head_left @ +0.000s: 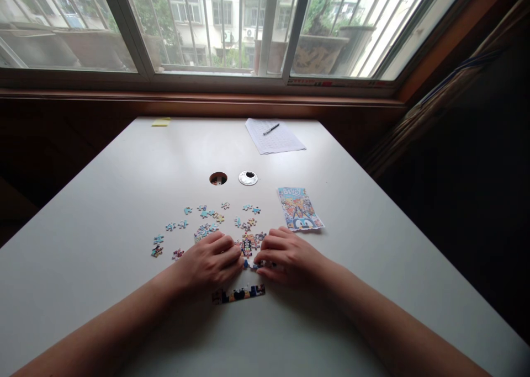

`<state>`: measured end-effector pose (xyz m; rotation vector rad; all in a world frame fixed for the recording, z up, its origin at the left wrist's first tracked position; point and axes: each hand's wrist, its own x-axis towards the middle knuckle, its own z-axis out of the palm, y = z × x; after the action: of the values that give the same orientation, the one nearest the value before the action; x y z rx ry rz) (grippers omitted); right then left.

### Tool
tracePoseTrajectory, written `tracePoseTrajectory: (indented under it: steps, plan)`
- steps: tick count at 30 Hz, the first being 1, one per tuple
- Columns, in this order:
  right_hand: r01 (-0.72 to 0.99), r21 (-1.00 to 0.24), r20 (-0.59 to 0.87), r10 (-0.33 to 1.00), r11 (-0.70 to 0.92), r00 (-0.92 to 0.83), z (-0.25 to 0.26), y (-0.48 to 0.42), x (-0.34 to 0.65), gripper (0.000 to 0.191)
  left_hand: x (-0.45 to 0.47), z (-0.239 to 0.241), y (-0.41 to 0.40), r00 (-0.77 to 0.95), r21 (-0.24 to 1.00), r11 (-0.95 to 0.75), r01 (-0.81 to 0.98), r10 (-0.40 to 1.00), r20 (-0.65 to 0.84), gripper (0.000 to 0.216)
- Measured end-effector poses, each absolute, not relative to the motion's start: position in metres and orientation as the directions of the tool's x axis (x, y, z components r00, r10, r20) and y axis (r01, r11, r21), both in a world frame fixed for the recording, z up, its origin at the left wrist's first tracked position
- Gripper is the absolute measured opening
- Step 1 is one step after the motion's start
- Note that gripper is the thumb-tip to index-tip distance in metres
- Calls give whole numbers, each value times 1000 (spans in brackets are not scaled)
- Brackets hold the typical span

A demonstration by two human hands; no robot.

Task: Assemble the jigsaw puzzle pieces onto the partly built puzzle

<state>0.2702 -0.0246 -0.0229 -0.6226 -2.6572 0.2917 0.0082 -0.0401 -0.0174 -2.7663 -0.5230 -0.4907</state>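
Note:
Both hands are bent over a cluster of small jigsaw puzzle pieces [247, 245] on the white table. My left hand [215, 258] is closed, its curled fingertips against the left side of the cluster. From the right, my right hand [287, 255] is closed too, with thumb and fingers gripping the blue and white pieces [250, 264] between the hands. The fingers partly hide what each one holds. Just below lies a joined dark strip of puzzle [240, 294]. More loose pieces [205, 231] spread beyond my left hand, mostly light blue.
A colourful picture sheet [301, 208] lies to the right of the pieces. Farther back are a round cable hole [218, 178], its metal cover [248, 178], papers [275, 138] with a pen [271, 129], and yellow sticky notes [161, 122]. A barred window is behind the table.

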Motion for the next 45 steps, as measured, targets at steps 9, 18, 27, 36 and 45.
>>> tracePoseTrajectory:
  steps: [9, 18, 27, 36, 45]
  plan:
    - [386, -293, 316, 469, 875, -825, -21, -26, 270, 17, 10, -15, -41, 872, -202, -892, 405, 310, 379, 3]
    - [399, -318, 305, 491, 860, -816, -29, -27, 271, 14, 9, -15, -45, 861, -194, -885, 424, 327, 389, 3]
    - [412, -310, 295, 499, 857, -815, -23, -27, 271, 20, 9, -6, -48, 856, -199, -884, 422, 317, 409, 7]
    - [402, -264, 362, 476, 877, -801, -27, -24, 268, 22, 11, -11, -48, 843, -195, -875, 444, 334, 422, 7]
    - [429, -233, 431, 488, 873, -759, -24, -27, 267, 12, 13, -19, -47, 793, -149, -851, 503, 386, 471, 5]
